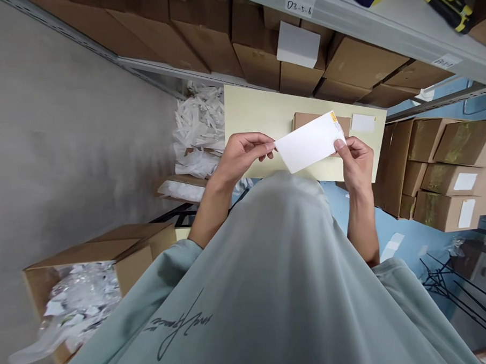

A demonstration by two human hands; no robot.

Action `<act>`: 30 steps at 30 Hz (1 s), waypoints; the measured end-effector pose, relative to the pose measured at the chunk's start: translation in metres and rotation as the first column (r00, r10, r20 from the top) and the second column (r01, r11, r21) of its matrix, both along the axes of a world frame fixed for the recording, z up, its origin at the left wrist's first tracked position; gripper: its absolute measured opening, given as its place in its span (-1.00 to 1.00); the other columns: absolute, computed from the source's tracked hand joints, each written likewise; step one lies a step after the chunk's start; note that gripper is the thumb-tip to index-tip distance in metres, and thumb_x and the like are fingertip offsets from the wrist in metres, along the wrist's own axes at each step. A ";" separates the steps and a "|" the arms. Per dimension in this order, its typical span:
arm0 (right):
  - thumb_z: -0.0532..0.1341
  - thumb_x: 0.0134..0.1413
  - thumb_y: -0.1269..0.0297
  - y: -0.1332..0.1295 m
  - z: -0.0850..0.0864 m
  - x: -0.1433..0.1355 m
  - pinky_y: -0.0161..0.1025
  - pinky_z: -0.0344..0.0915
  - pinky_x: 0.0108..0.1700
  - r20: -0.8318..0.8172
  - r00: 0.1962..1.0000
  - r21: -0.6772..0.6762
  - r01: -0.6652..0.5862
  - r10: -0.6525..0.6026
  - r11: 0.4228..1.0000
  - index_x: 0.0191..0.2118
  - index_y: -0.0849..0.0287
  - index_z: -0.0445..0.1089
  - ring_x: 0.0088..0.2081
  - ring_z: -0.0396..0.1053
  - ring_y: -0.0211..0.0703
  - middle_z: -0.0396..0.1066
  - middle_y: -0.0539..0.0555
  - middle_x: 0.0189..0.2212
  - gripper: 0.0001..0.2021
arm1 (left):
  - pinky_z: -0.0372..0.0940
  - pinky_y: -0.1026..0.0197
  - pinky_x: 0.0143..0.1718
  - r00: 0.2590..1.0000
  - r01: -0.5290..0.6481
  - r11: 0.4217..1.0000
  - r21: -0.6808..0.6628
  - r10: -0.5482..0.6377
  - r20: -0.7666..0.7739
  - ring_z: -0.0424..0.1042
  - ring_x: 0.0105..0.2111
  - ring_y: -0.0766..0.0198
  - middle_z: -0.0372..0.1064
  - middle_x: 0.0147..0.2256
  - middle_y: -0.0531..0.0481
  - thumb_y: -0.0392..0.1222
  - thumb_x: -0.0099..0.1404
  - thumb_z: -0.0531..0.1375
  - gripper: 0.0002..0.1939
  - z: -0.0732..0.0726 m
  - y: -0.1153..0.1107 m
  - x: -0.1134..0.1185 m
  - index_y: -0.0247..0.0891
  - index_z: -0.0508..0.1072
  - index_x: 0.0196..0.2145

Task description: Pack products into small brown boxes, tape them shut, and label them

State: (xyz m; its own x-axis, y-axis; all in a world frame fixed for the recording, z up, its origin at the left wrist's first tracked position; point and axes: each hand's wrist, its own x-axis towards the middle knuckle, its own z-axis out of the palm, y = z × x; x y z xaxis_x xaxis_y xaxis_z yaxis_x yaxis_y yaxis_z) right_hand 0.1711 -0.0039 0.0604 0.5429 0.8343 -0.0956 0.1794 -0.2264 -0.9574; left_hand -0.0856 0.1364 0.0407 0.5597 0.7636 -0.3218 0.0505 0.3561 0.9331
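Observation:
A white paper slip (310, 142) with a small orange mark at one corner is stretched at a slant between my hands. My left hand (245, 152) pinches its left corner between thumb and fingers. On the right end, my right hand (353, 157) grips the edge, thumb on top. Beneath the slip, partly covered by it, a brown cardboard box (300, 120) lies on the pale yellow table (256, 109). Another white slip (363, 123) with an orange mark lies flat at the table's right side.
Cardboard boxes (358, 61) fill the grey shelf in front. More boxes (444, 168) are stacked at right, several with white labels. White paper scraps (200, 119) pile left of the table. An open carton (141, 251) of plastic and paper waste stands lower left, near the grey wall.

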 end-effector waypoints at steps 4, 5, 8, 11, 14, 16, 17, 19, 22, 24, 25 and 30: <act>0.46 0.26 -0.36 0.006 0.010 -0.015 -0.10 0.52 -0.15 0.013 1.000 0.027 -0.013 0.013 1.000 -0.38 0.02 0.51 -0.30 0.50 -0.11 0.51 -0.03 -0.41 -0.47 | 0.37 0.20 -0.39 1.000 0.023 0.999 0.035 -0.022 -0.014 0.54 -0.40 0.20 0.59 -0.43 -0.06 -0.07 0.18 0.49 -0.81 0.007 0.008 -0.012 -0.24 0.69 -0.38; 0.46 0.27 -0.35 0.007 0.012 -0.017 -0.10 0.52 -0.15 0.018 1.000 0.025 -0.016 0.016 1.000 -0.37 0.02 0.51 -0.30 0.50 -0.11 0.51 -0.03 -0.41 -0.48 | 0.38 0.20 -0.39 0.999 0.029 0.999 0.045 -0.028 -0.016 0.55 -0.40 0.19 0.59 -0.43 -0.06 -0.07 0.18 0.49 -0.82 0.008 0.010 -0.015 -0.24 0.68 -0.38; 0.45 0.28 -0.35 0.011 0.014 -0.020 -0.10 0.52 -0.14 0.039 0.999 -0.001 -0.023 0.023 1.000 -0.37 0.02 0.51 -0.28 0.50 -0.11 0.52 -0.03 -0.40 -0.48 | 0.41 0.19 -0.37 0.999 0.050 0.996 0.076 -0.050 -0.011 0.56 -0.39 0.19 0.59 -0.43 -0.05 -0.09 0.18 0.48 -0.83 0.012 0.015 -0.022 -0.23 0.68 -0.40; 0.42 0.33 -0.33 0.016 0.003 -0.020 -0.09 0.54 -0.10 0.064 0.997 -0.044 -0.034 0.036 0.998 -0.34 0.02 0.53 -0.26 0.52 -0.10 0.53 -0.02 -0.38 -0.50 | 0.45 0.18 -0.34 0.997 0.073 0.992 0.099 -0.076 0.029 0.56 -0.39 0.20 0.61 -0.40 -0.06 -0.08 0.18 0.48 -0.82 0.015 0.018 -0.026 -0.23 0.67 -0.42; 0.42 0.35 -0.28 0.024 -0.012 -0.026 -0.06 0.55 -0.04 0.147 0.988 -0.078 -0.023 0.034 0.997 -0.23 0.03 0.59 -0.21 0.53 -0.08 0.57 0.01 -0.30 -0.55 | 0.47 0.17 -0.32 0.993 0.086 0.990 0.111 -0.094 0.068 0.56 -0.38 0.21 0.62 -0.36 -0.07 -0.06 0.19 0.50 -0.79 0.018 0.018 -0.025 -0.23 0.66 -0.41; 0.44 0.35 -0.23 0.028 -0.012 -0.038 -0.02 0.55 0.01 0.256 0.966 -0.077 -0.010 0.029 0.997 -0.14 0.02 0.63 -0.15 0.53 -0.05 0.60 0.05 -0.21 -0.61 | 0.48 0.16 -0.30 0.994 0.081 0.989 0.126 -0.089 0.063 0.57 -0.37 0.21 0.62 -0.34 -0.07 -0.04 0.20 0.51 -0.78 0.020 0.015 -0.023 -0.23 0.66 -0.39; 0.44 0.38 -0.19 0.028 -0.006 -0.046 -0.01 0.55 0.03 0.303 0.952 -0.072 -0.020 0.041 0.997 -0.10 0.01 0.65 -0.13 0.53 -0.04 0.60 0.07 -0.17 -0.64 | 0.48 0.16 -0.28 0.995 0.075 0.987 0.139 -0.084 0.057 0.58 -0.35 0.21 0.62 -0.32 -0.07 -0.03 0.21 0.52 -0.77 0.020 0.014 -0.022 -0.23 0.66 -0.38; 0.39 0.46 -0.10 0.026 0.011 -0.067 0.00 0.54 0.05 0.344 0.933 -0.064 -0.088 0.105 0.994 -0.09 -0.01 0.67 -0.10 0.53 -0.03 0.61 0.08 -0.15 -0.72 | 0.48 0.15 -0.26 0.996 0.069 0.982 0.175 -0.077 0.044 0.58 -0.33 0.20 0.62 -0.31 -0.06 0.00 0.23 0.52 -0.75 0.020 0.010 -0.019 -0.22 0.66 -0.36; 0.38 0.50 0.00 0.020 0.040 -0.096 -0.01 0.53 0.03 0.344 0.916 -0.064 -0.196 0.206 0.978 -0.12 -0.04 0.69 -0.12 0.51 -0.03 0.60 0.06 -0.20 -0.79 | 0.46 0.15 -0.26 0.996 0.073 0.971 0.229 -0.083 0.037 0.57 -0.30 0.20 0.62 -0.31 -0.05 0.01 0.26 0.50 -0.75 0.019 0.005 -0.016 -0.21 0.66 -0.35; 0.40 0.49 0.03 0.018 0.049 -0.109 0.00 0.51 0.04 0.376 0.901 -0.079 -0.202 0.216 0.976 -0.12 -0.07 0.70 -0.12 0.50 -0.02 0.59 0.05 -0.22 -0.83 | 0.45 0.16 -0.26 0.997 0.067 0.969 0.238 -0.076 0.026 0.57 -0.30 0.20 0.62 -0.31 -0.05 -0.01 0.26 0.50 -0.77 0.018 0.002 -0.015 -0.20 0.66 -0.35; 0.40 0.49 0.05 0.018 0.050 -0.112 0.02 0.50 0.05 0.395 0.894 -0.090 -0.191 0.211 0.977 -0.12 -0.07 0.70 -0.12 0.50 -0.01 0.58 0.05 -0.22 -0.85 | 0.44 0.16 -0.27 0.997 0.063 0.971 0.231 -0.069 0.017 0.57 -0.29 0.19 0.62 -0.31 -0.05 -0.02 0.25 0.51 -0.77 0.018 0.001 -0.014 -0.20 0.66 -0.36; 0.41 0.44 0.15 0.021 0.043 -0.114 0.06 0.47 0.09 0.384 0.904 -0.134 -0.149 0.190 0.980 -0.17 -0.05 0.67 -0.12 0.48 0.03 0.56 0.06 -0.23 -0.90 | 0.43 0.16 -0.28 0.997 0.074 0.981 0.180 -0.075 0.001 0.57 -0.27 0.16 0.62 -0.31 -0.06 -0.05 0.21 0.53 -0.79 0.021 -0.002 -0.015 -0.18 0.64 -0.39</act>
